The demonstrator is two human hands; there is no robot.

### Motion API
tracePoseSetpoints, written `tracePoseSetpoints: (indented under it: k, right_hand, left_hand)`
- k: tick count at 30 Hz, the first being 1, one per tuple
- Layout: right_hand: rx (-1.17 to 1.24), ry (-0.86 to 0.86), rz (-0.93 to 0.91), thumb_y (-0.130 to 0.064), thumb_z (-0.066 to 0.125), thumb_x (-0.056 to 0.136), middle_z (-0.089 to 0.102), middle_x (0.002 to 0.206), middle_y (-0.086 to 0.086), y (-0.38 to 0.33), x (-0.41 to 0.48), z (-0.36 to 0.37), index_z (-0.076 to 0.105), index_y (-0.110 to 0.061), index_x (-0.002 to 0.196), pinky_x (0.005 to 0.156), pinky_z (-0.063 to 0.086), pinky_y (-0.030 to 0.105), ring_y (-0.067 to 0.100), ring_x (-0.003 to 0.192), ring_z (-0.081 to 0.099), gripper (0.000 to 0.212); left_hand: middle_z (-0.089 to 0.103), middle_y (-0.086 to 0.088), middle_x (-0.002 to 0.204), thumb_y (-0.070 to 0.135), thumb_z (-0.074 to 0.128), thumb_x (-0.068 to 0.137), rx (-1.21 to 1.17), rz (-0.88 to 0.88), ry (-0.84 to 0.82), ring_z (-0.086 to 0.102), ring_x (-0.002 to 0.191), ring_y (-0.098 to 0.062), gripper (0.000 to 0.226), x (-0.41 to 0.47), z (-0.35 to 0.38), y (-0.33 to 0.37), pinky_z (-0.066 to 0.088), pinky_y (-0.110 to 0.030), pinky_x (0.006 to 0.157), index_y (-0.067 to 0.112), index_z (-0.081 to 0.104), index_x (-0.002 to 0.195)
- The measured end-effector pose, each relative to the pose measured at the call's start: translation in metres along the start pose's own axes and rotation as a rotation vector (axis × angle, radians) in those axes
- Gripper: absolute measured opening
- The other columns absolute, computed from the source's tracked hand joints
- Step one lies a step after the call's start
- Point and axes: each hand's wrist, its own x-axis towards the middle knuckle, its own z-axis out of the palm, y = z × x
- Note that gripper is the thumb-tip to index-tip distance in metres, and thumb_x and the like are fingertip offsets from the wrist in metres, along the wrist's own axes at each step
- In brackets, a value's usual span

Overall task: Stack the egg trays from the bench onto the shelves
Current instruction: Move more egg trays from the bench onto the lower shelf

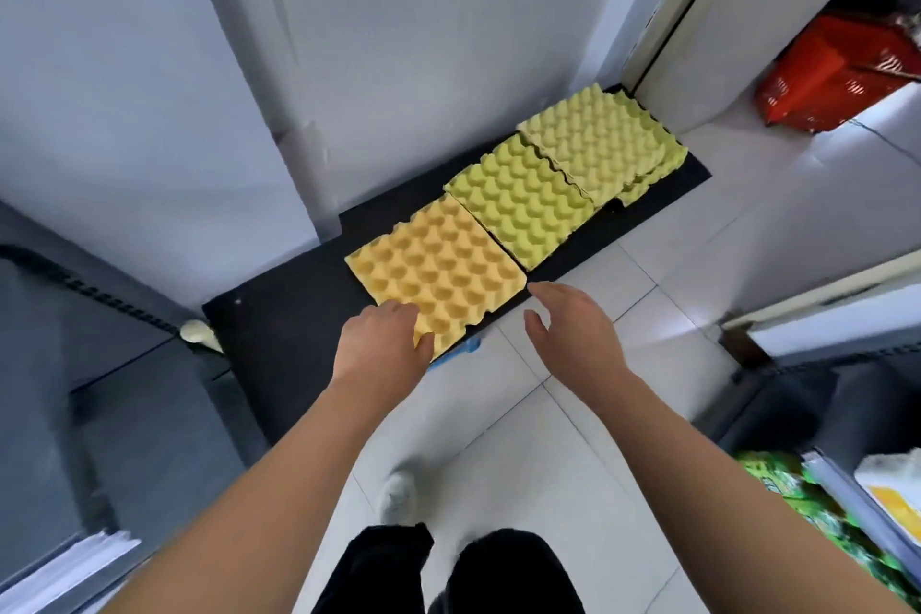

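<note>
Three egg trays lie in a row on a low black bench (279, 329). The nearest is an orange tray (438, 264). Behind it sits a yellow-green tray (518, 199), and farthest back a paler green tray (598, 140) resting on top of others. My left hand (383, 344) lies on the orange tray's near left corner, thumb against its front edge, fingers over the top. My right hand (568, 329) hovers open just off the tray's near right corner, not touching it.
A white wall panel (388, 40) rises behind the bench. A red basket (832, 75) sits at the upper right. Dark shelving stands at the left (99, 364) and right (822, 389), with green packages (797, 499) at lower right. White floor tiles (598, 414) lie under my feet.
</note>
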Motion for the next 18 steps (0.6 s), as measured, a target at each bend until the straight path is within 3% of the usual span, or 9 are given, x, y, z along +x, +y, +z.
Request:
tracePoseSetpoints:
  k: [4,9,12,15,18]
  right_hand:
    - [0.012,-0.096,-0.03,-0.018,0.05,0.093,0.063,0.112,0.005,0.038,0.061,0.025,0.06,-0.007,0.114,0.083,0.048,0.036,0.024,0.102,0.056,0.026]
    - [0.086,-0.218,-0.052,-0.025,0.049,0.096,0.048,0.141,0.001,0.088,0.134,0.076,0.044,-0.014,0.14,0.099,0.039,0.031,0.019,0.129,0.043,0.045]
    - [0.078,-0.289,-0.091,-0.026,0.049,0.096,0.046,0.142,0.005,0.115,0.17,0.11,0.045,-0.01,0.137,0.097,0.04,0.033,0.02,0.126,0.044,0.043]
    - [0.061,-0.33,-0.156,-0.027,0.049,0.097,0.041,0.146,0.006,0.137,0.201,0.148,0.039,-0.011,0.142,0.106,0.037,0.035,0.021,0.135,0.037,0.049]
    - [0.038,-0.369,-0.196,-0.031,0.049,0.095,0.043,0.143,0.006,0.153,0.227,0.185,0.039,-0.015,0.142,0.1,0.042,0.039,0.024,0.131,0.04,0.05]
  left_hand:
    - [0.054,0.0,0.131,0.039,0.044,0.098,-0.072,-0.143,-0.059,0.051,0.116,-0.02,0.045,0.048,0.029,0.004,0.041,-0.032,0.092,0.02,0.046,0.138]
    - [0.047,-0.001,0.14,0.038,0.048,0.097,-0.218,-0.37,-0.09,0.048,0.122,-0.022,0.052,0.094,0.09,0.009,0.043,-0.036,0.097,0.018,0.039,0.144]
    - [0.047,-0.003,0.139,0.037,0.049,0.096,-0.247,-0.474,-0.079,0.049,0.12,-0.024,0.053,0.118,0.128,0.012,0.043,-0.038,0.096,0.017,0.038,0.144]
    - [0.043,-0.003,0.141,0.037,0.05,0.096,-0.263,-0.574,-0.068,0.045,0.123,-0.025,0.054,0.139,0.167,0.009,0.042,-0.038,0.095,0.017,0.036,0.144]
    - [0.036,-0.005,0.143,0.04,0.052,0.094,-0.264,-0.676,-0.082,0.04,0.125,-0.027,0.054,0.155,0.205,0.0,0.041,-0.04,0.093,0.019,0.035,0.14]
